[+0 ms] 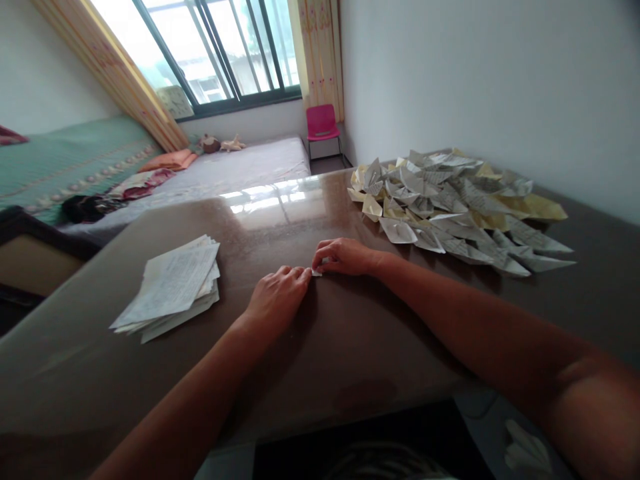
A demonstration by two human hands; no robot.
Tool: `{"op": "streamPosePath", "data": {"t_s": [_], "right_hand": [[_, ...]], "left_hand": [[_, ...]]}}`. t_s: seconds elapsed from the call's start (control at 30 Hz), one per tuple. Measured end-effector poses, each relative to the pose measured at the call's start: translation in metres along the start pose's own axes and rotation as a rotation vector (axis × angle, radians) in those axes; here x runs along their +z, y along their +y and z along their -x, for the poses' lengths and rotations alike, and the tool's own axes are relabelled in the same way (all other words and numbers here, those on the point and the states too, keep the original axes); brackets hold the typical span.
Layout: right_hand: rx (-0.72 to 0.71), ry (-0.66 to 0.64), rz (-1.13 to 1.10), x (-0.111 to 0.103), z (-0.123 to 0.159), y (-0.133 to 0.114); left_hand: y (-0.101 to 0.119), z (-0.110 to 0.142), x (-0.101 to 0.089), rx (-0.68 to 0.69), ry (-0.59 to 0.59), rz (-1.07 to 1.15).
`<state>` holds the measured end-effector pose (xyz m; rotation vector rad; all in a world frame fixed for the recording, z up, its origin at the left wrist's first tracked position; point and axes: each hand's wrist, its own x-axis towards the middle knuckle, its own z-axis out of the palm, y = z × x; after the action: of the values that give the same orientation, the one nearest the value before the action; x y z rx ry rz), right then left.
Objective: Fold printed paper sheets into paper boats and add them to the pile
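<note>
Near the middle of the brown table, a small folded piece of white paper (317, 273) shows between my hands, mostly hidden by the fingers. My left hand (280, 290) lies over its left side with the fingers pressed together. From the right, my right hand (344, 257) pinches it with curled fingers. To the left lies a loose stack of written paper sheets (175, 283), its edges uneven. On the right sits a large pile of folded paper boats (445, 200), white and yellowish, many with writing on them.
The table (320, 360) has a glossy top that reflects the window. Behind it stands a bed (270, 157) with pillows and cloths. A pink chair (323, 123) is by the far wall, and a dark wooden chair (40, 260) is at the left edge.
</note>
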<state>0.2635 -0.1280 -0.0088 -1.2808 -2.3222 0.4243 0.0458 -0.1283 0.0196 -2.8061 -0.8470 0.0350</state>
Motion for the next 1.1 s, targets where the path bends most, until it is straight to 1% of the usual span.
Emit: {"op": "streamPosePath", "data": {"t_s": [0.2, 0.33, 0.5, 0.63, 0.8, 0.87, 0.93, 1.1], "right_hand": [[-0.019, 0.04, -0.044, 0.004, 0.0, 0.005], [-0.03, 0.058, -0.174, 0.001, 0.001, 0.006], [0.039, 0.081, -0.372, -0.004, 0.001, 0.0], [0.061, 0.199, -0.44, 0.0, -0.004, -0.007], [0.083, 0.267, -0.536, 0.005, -0.006, -0.015], [0.07, 0.283, -0.545, 0.006, -0.006, -0.016], [0.049, 0.266, -0.523, 0.006, -0.005, -0.016], [0.068, 0.245, -0.394, 0.003, -0.005, -0.017]], "left_hand": [[-0.011, -0.007, 0.002, -0.056, 0.092, 0.019], [-0.015, -0.006, 0.002, -0.1, 0.166, 0.079], [-0.021, -0.007, -0.002, -0.211, 0.169, 0.145], [-0.027, -0.009, -0.004, -0.289, 0.153, 0.29], [-0.03, -0.011, -0.004, -0.336, 0.198, 0.468], [-0.032, -0.012, -0.004, -0.342, 0.196, 0.502], [-0.032, -0.011, -0.003, -0.355, 0.19, 0.508], [-0.03, -0.009, -0.003, -0.336, 0.186, 0.466]]}}
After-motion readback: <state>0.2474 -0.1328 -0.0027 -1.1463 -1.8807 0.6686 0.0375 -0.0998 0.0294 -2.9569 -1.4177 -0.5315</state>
